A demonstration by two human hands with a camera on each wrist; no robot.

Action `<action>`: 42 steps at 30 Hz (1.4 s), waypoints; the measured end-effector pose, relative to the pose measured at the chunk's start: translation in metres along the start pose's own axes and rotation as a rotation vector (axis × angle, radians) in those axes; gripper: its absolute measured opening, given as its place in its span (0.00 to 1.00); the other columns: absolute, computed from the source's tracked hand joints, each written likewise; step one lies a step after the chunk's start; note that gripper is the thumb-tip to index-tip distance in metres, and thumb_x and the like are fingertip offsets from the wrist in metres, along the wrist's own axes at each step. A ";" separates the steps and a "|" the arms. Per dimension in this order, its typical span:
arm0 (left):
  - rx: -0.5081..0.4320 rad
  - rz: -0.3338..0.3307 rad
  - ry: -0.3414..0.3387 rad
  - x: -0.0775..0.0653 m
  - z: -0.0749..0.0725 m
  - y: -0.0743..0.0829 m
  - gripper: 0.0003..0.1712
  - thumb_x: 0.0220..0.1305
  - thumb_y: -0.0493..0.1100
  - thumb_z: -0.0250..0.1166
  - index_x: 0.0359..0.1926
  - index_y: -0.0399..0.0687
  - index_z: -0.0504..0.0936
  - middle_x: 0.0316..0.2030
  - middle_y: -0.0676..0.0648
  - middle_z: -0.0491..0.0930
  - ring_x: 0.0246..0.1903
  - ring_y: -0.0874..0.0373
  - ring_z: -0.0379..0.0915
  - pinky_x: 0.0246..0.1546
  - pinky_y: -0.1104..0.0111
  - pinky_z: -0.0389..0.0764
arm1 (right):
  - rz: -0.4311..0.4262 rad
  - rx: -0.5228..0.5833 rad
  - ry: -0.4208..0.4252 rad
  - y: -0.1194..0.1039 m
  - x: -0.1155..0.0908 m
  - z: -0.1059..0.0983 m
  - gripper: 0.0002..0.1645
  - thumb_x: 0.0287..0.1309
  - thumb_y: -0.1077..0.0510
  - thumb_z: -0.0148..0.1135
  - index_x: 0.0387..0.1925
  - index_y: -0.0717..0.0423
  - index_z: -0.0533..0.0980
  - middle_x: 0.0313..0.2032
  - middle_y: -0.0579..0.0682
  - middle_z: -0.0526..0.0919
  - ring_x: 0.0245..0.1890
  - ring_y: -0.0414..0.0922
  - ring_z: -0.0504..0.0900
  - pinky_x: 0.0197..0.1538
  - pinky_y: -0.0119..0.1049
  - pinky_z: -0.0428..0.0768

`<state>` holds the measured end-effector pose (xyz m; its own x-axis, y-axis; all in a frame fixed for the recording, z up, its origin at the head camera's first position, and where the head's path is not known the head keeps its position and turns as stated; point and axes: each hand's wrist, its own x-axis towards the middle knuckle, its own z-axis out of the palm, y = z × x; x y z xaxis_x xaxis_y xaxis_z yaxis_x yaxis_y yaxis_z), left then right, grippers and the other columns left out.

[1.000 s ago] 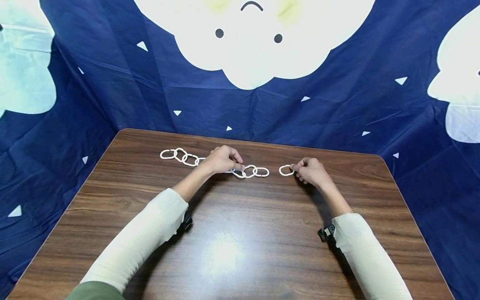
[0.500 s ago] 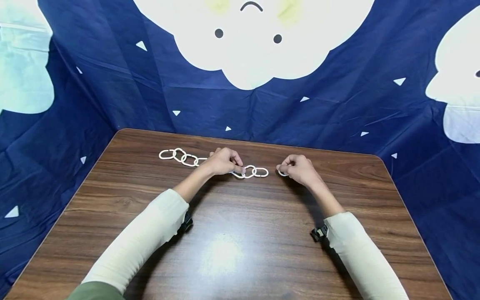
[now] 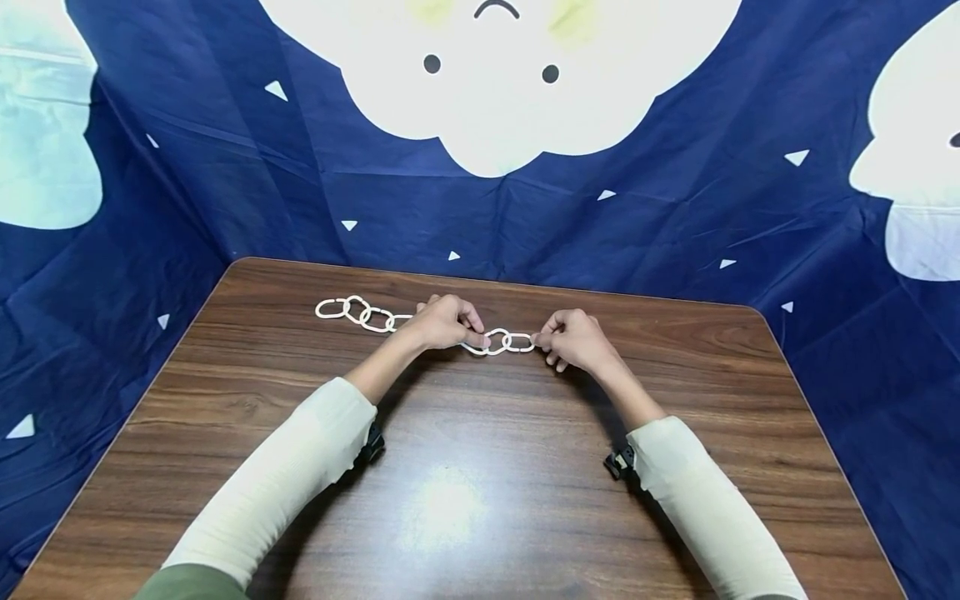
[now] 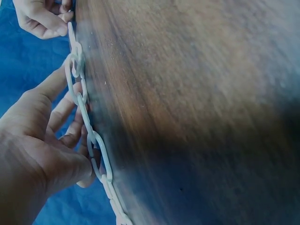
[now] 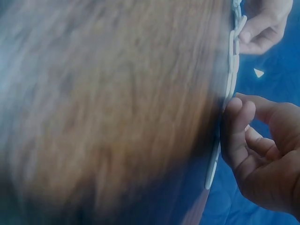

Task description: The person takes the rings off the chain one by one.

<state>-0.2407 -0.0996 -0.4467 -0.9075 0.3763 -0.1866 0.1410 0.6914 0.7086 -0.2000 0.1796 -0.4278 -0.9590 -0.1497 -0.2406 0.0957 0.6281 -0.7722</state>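
A white plastic link chain (image 3: 377,319) runs across the far part of the table. My left hand (image 3: 447,322) reaches over its middle, covering some links, and pinches one link between thumb and fingers; in the left wrist view the chain (image 4: 96,140) passes in front of the fingers. My right hand (image 3: 576,338) has thumb and index finger at the chain's right end link (image 3: 519,342), pinching its tip. A loose white link (image 5: 213,168) lies just past the right fingers in the right wrist view; in the head view that hand hides it.
The wooden table (image 3: 465,458) has its far edge close behind the chain. A dark blue cloth (image 3: 375,167) with white clouds and small triangles hangs behind and at both sides. Small black cameras (image 3: 619,461) sit at the wrists.
My right hand has moved left from the loose link to the right end of the chain, leaving the loose link behind. My left hand has stayed at the same links.
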 end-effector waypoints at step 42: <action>-0.084 0.153 -0.023 -0.001 -0.001 0.007 0.03 0.76 0.42 0.74 0.43 0.49 0.87 0.38 0.48 0.87 0.43 0.53 0.81 0.52 0.60 0.80 | -0.012 0.038 -0.067 -0.010 0.001 0.017 0.06 0.71 0.68 0.70 0.47 0.64 0.85 0.35 0.53 0.88 0.29 0.43 0.85 0.31 0.38 0.93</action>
<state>-0.2391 -0.0952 -0.4410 -0.8684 0.4881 -0.0872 0.2422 0.5711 0.7844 -0.1979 0.1603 -0.4299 -0.9404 -0.2085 -0.2685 0.0952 0.5968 -0.7967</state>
